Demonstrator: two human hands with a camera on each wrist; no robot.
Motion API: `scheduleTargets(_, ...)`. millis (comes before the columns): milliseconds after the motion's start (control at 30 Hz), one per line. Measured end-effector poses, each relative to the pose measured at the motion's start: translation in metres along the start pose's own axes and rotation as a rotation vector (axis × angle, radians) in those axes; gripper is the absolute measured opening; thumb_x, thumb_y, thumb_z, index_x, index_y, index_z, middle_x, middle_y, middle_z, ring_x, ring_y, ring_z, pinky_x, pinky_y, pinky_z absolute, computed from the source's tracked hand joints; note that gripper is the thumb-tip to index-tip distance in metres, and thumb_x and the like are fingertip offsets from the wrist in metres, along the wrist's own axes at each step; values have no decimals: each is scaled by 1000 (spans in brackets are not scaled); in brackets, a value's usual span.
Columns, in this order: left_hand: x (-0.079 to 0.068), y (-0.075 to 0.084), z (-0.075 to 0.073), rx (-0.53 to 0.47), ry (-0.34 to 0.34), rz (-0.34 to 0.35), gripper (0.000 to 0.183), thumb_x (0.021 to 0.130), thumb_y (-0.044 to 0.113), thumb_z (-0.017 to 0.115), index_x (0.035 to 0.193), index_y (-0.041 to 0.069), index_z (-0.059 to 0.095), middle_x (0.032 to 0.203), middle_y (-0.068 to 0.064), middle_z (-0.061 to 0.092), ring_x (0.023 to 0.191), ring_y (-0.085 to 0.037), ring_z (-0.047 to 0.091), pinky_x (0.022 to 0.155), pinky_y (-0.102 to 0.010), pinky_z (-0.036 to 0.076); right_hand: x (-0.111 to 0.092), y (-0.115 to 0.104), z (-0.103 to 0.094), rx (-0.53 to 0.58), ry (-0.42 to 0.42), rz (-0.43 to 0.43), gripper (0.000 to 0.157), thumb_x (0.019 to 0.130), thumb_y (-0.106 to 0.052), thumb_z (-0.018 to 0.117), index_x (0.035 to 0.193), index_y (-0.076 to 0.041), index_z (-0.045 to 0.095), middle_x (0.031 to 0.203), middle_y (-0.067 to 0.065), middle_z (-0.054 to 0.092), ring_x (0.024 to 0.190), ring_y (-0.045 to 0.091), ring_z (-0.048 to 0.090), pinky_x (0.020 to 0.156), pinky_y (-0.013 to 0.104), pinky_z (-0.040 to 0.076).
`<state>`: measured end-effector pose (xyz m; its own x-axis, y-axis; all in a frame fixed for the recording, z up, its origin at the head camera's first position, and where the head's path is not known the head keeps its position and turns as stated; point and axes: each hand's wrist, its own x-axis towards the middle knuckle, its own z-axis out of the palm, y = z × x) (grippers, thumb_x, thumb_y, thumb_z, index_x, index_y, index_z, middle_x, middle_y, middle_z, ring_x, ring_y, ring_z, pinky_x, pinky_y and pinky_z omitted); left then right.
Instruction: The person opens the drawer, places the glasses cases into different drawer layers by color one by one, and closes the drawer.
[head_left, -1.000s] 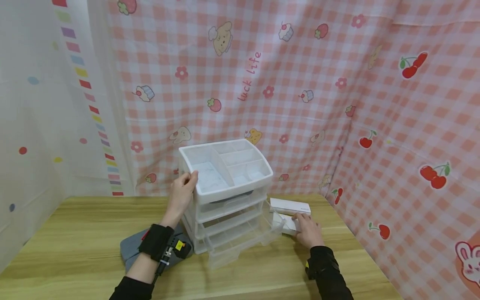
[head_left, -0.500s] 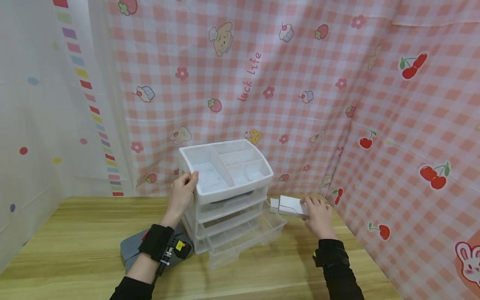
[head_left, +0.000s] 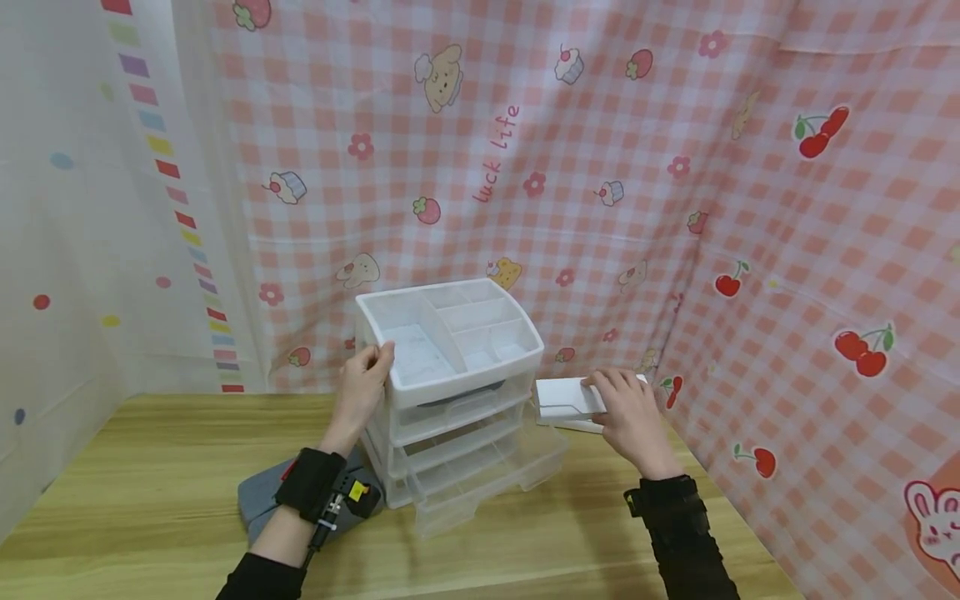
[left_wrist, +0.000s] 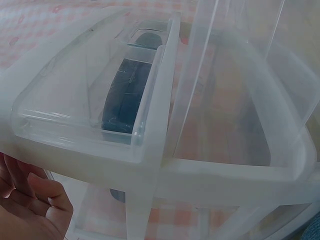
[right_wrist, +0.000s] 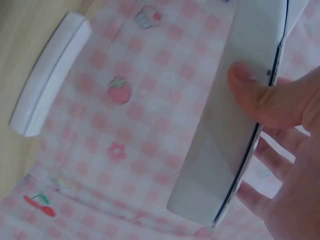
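Note:
A white storage drawer unit [head_left: 450,392] with a divided top tray stands in the middle of the table. My left hand [head_left: 363,387] grips its front left rim, fingers curled, as the left wrist view also shows. One clear drawer [head_left: 491,487] is pulled out low at the front. To the unit's right, my right hand [head_left: 636,423] holds a long white case [right_wrist: 220,135], thumb on one face and fingers on the other. A dark seam runs along that case. Below it, a second white case [right_wrist: 50,75] lies on the table.
A grey fabric case [head_left: 262,496] lies left of the unit, partly behind my left wrist. Something dark [left_wrist: 127,95] shows through a clear drawer of the unit. A pink checked cloth [head_left: 480,167] hangs behind the table [head_left: 150,483] and along its right side.
My right hand has lifted one white case off the table and moved it back and up, over the other white case. My left hand has stayed at the unit's rim.

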<state>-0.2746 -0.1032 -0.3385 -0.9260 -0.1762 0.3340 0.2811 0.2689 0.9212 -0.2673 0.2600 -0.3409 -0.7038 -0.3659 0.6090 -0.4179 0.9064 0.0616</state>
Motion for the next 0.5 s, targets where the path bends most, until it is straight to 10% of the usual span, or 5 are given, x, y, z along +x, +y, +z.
scheduleTargets(500, -1, -2, 0, -2, -6, 1, 46, 99, 43, 44, 69, 10, 36, 60, 1, 31, 56, -13, 33, 57, -24, 28, 11, -59, 18, 2, -96, -285, 55, 61, -4, 87, 109, -14, 59, 114, 7, 62, 108, 30, 56, 91, 49, 44)
